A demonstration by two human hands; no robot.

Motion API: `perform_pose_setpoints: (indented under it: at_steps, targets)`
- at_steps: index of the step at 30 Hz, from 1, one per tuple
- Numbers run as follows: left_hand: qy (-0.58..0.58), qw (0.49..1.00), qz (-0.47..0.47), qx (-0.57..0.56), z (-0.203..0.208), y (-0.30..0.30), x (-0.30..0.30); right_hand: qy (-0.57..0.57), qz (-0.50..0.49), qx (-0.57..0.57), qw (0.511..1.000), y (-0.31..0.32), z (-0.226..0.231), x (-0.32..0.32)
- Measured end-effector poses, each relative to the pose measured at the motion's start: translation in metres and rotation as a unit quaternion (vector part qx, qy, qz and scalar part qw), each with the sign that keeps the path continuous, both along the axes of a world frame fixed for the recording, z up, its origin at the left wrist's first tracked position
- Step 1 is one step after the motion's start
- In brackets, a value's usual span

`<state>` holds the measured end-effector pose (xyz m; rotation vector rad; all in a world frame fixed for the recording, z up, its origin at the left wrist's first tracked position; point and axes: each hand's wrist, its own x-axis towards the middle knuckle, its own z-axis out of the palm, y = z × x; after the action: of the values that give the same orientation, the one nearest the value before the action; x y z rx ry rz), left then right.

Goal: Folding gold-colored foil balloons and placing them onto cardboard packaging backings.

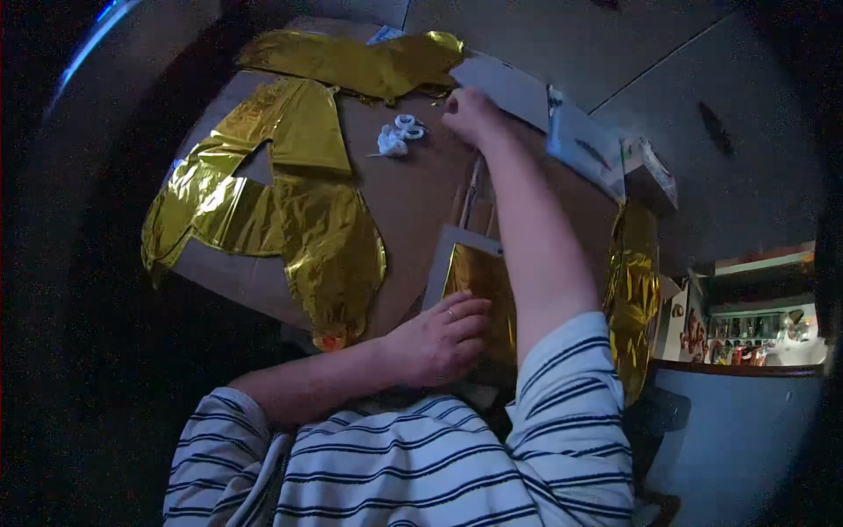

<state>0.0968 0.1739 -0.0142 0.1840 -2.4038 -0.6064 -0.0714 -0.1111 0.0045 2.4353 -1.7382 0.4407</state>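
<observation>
Head view: I see my left hand (442, 338) pressed flat, fingers spread narrow, on a gold foil sheet (481, 290) with a pale card border, near the desk's (413, 198) front edge. My right hand (470, 114) reaches far across, fingers curled on a white card (509, 86); I cannot tell how firmly. Large gold foil balloons (290, 202) lie left, crumpled white tape bits (397, 136) between.

Gold foil balloons (290, 202), brown cardboard (413, 193), navy-striped white sleeves (571, 386)
</observation>
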Motion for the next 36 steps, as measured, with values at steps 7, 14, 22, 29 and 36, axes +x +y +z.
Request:
perform_pose_setpoints:
  at_steps: [7, 14, 22, 29, 36]
  targets:
    - [-0.004, 1.0, -0.014, 0.011, 0.004, -0.001, 0.0, -0.072, -0.049, 0.132, 0.987, 0.089, 0.057, -0.052]
    - [-0.012, 1.0, -0.011, 0.02, 0.009, 0.007, -0.008, -0.248, -0.149, 0.112, 0.951, 0.364, 0.099, -0.093]
    - [0.003, 0.999, -0.008, 0.041, 0.02, 0.013, -0.01, -0.138, -0.181, -0.002, 0.974, 0.474, 0.029, -0.046]
    - [-0.009, 1.0, -0.022, -0.007, 0.014, 0.015, -0.013, -0.163, -0.261, -0.032, 0.951, 0.46, 0.013, -0.027]
    - [-0.01, 1.0, -0.024, -0.002, 0.016, 0.019, -0.015, -0.177, -0.268, 0.012, 0.947, 0.448, 0.016, -0.045]
